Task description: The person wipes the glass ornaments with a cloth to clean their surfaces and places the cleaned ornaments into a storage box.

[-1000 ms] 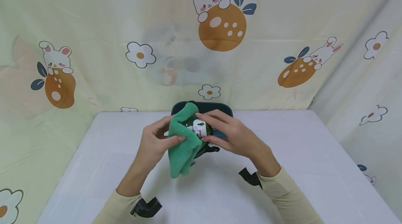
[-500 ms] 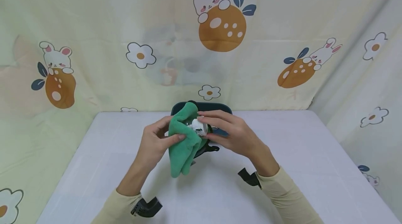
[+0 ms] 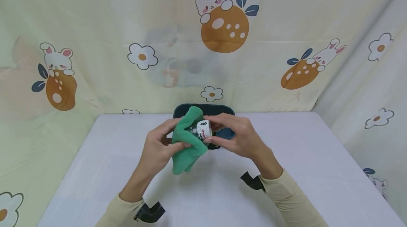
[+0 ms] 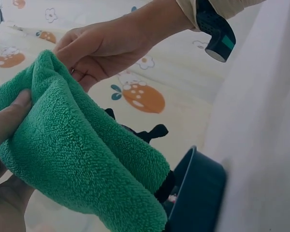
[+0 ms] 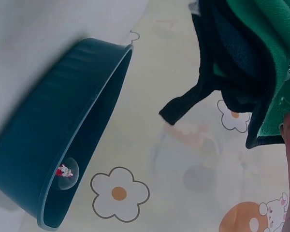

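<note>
My left hand (image 3: 159,145) grips a green terry towel (image 3: 187,158), thumb on top, with the cloth folded about a small snow globe (image 3: 204,129). The globe's white base, printed with a dark tree and red lettering, pokes out to the right; its clear dome is partly covered by the towel. Fingers and thumb of my right hand (image 3: 238,135) pinch that base. Dark trim and a dark hanging loop (image 5: 181,108) show on the towel's underside in the right wrist view. In the left wrist view the towel (image 4: 87,145) hides the globe.
Behind the hands, at the table's back edge, stands a dark teal bin (image 5: 43,106). A clear dome with a red and white figure (image 5: 64,170) lies inside it. A patterned curtain (image 3: 105,60) hangs behind the white table (image 3: 279,138).
The globe's base has turned in my right hand, its print shifting downward and then back up. The towel's lower end has risen slightly, and both hands stay close together.
</note>
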Demonstrator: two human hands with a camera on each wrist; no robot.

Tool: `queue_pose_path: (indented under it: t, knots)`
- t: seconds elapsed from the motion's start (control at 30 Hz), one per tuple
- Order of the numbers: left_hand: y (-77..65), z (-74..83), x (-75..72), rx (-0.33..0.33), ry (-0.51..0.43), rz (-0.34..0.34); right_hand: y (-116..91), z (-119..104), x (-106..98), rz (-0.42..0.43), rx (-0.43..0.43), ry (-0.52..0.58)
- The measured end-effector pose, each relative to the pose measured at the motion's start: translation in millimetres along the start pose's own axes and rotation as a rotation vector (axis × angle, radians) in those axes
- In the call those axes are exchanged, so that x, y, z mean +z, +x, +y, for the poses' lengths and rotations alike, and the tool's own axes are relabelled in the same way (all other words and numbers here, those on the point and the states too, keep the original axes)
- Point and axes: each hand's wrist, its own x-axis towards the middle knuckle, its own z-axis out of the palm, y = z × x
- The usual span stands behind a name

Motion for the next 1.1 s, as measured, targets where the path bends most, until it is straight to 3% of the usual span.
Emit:
queue_pose_path:
  t: [0.4,0.67,0.83,1.1]
  knots:
    - [-1.6,0.5,1.0,0.035,0.047,0.004,-0.4,-1.9,2.0,0.027,0.103,0.041]
    - [-2.3,1.0,2.7,0.058,0.064,0.024,0.7,-3.8,3.1,-0.009,0.228,0.092]
    - [-2.4,-0.8,2.4,0.043,0.034,0.048,1.0,-2.9,3.4,-0.041,0.220,0.124]
    - [-2.5,-2.3,-0.8,-0.040,0.026,0.090,-0.2,-0.4,4.7,-0.031,0.120,0.100]
